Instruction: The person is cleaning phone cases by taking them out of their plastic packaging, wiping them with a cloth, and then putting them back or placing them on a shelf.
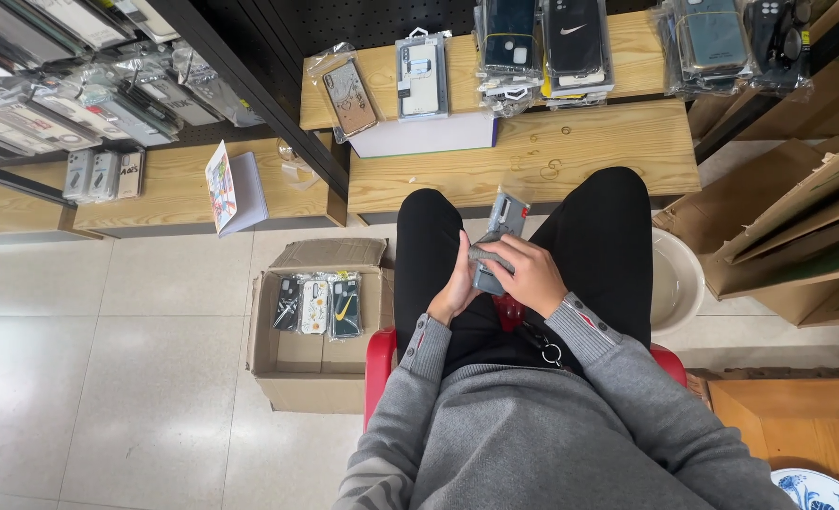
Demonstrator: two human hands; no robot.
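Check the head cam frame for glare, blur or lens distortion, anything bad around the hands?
Head view: even indoor light with soft shadows. The left hand and right hand are sharp on the grey phone case, no motion blur. Mild glare on the plastic-wrapped cases on the wooden shelf and on the floor tiles. Wide-angle bending shows at the frame edges.

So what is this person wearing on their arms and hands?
Both arms are covered by grey knitted sleeves with ribbed cuffs at the wrists. The right sleeve has a small red and white mark near its cuff; the left sleeve shows a faint red mark by its cuff too. The left hand and right hand are bare: no gloves, and no rings or watch can be seen.
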